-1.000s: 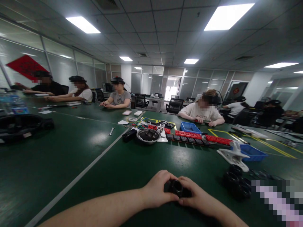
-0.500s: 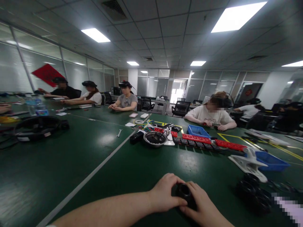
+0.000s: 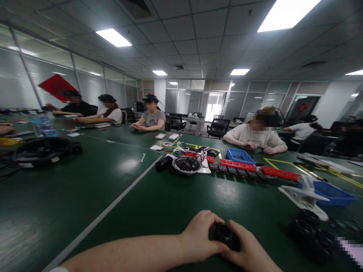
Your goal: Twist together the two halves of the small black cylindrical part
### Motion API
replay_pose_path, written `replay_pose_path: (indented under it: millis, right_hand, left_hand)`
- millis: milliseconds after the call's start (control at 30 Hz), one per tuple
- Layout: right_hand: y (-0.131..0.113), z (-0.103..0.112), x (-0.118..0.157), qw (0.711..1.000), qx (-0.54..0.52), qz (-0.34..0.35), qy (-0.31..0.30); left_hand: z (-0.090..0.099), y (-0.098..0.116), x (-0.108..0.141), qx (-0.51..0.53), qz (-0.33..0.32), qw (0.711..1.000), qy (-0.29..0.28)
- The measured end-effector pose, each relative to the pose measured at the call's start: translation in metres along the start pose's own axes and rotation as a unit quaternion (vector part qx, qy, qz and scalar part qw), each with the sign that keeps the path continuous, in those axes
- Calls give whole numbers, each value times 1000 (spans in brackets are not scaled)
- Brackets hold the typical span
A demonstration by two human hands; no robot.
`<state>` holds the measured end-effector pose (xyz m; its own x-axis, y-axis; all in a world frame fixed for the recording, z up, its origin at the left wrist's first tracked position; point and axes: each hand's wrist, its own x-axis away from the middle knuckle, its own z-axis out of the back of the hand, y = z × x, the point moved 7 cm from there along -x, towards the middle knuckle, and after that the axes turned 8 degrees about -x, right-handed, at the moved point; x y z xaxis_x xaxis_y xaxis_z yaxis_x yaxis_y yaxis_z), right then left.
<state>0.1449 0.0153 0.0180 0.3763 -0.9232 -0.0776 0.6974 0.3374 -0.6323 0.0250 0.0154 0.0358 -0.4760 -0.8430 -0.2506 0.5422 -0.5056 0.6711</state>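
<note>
At the lower middle of the head view, a black round part point(image 3: 224, 233) with a ring-shaped opening on top is held between both hands, close to the green table point(image 3: 159, 211). My left hand point(image 3: 200, 236) wraps its thumb and fingers round the left side of it. My right hand point(image 3: 245, 241) grips the right side, its fingers partly hidden. To the right stands a cluster of black round parts point(image 3: 312, 236), apart from my hands.
A metal bowl point(image 3: 186, 165), red strips point(image 3: 238, 164), a white stand point(image 3: 304, 196) and a blue tray point(image 3: 334, 193) lie beyond the hands. A wrench point(image 3: 143, 158) and black ring-shaped device point(image 3: 42, 151) lie leftward. Several people sit around the table.
The view has shifted slightly, so the table objects at right appear farther right. My right fingers have changed position on the black part, which both hands still hold.
</note>
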Motion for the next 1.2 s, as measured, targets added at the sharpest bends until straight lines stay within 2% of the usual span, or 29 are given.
replay_pose_path:
  millis: [100,167,233,400,500,600,733,900,1000,1100,1200]
  right_hand:
    - [-9,3,3,996,79,-5,43]
    - [-13,4,4,995,92,10,48]
    - [-15,5,4,998,56,33,26]
    - [-16,11,5,991,-87,58,-81]
    - [-18,16,7,986,-121,63,-98]
    - [-14,15,6,995,-78,34,-59]
    - [-13,12,6,997,65,-22,33]
    - [-24,7,10,983,164,-9,79]
    - [-24,7,10,991,112,23,70]
    - [-21,9,9,999,-1,46,9]
    - [-18,12,9,994,-79,47,-53]
  left_hand:
    - [1,0,-1,-1,-3,1000,19]
    - [2,0,-1,1,-9,1000,21]
    - [2,-1,-2,-2,-16,1000,12]
    - [4,6,0,0,-51,998,-22]
    - [4,9,2,11,-58,998,-25]
    - [1,8,3,28,-44,998,-25]
    - [-1,4,2,46,-2,999,0]
    - [0,3,2,26,29,999,19]
    - [2,3,2,26,22,999,11]
    - [4,5,3,31,0,999,-12]
    - [3,7,2,39,-18,998,-35]
